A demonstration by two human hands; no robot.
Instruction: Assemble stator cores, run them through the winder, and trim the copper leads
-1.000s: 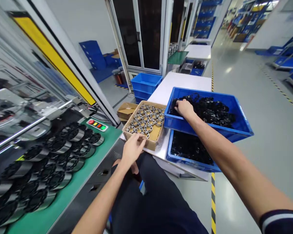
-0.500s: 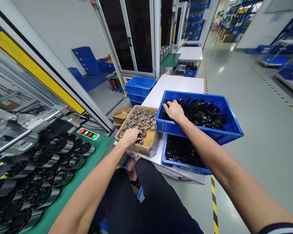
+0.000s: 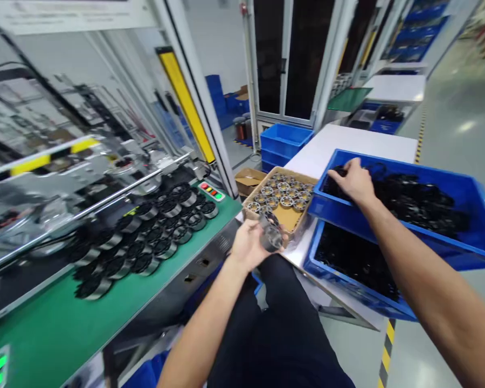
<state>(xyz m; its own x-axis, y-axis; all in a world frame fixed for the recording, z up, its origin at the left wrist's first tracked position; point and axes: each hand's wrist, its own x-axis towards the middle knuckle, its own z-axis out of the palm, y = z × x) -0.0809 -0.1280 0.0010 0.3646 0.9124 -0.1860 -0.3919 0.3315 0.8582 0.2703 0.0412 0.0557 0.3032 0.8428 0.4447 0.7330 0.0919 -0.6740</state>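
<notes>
My left hand (image 3: 248,242) is closed around metal stator cores (image 3: 271,237), grey rings lifted just in front of the cardboard box (image 3: 297,235); blur hides how many. Inside that box, several more ring-shaped cores (image 3: 286,201) stand in rows on brown card. My right hand (image 3: 356,182) reaches into the upper blue bin (image 3: 388,218), fingers curled on a black plastic part (image 3: 339,171) at its near left corner. Loose black plastic pieces (image 3: 416,199) fill much of this bin. Its fingertips are partly hidden among the pieces.
Along the left runs a green bench (image 3: 117,318) with rows of cores with black plastic fitted (image 3: 153,231) and a button panel (image 3: 211,191). A lower blue bin (image 3: 319,258) holds more black parts. Stacked blue bins (image 3: 285,139) stand behind the white table (image 3: 358,141).
The left hand has lifted stator cores out of the cardboard box towards me. The right hand stays in the upper bin. The view has swung left, showing more of the green bench.
</notes>
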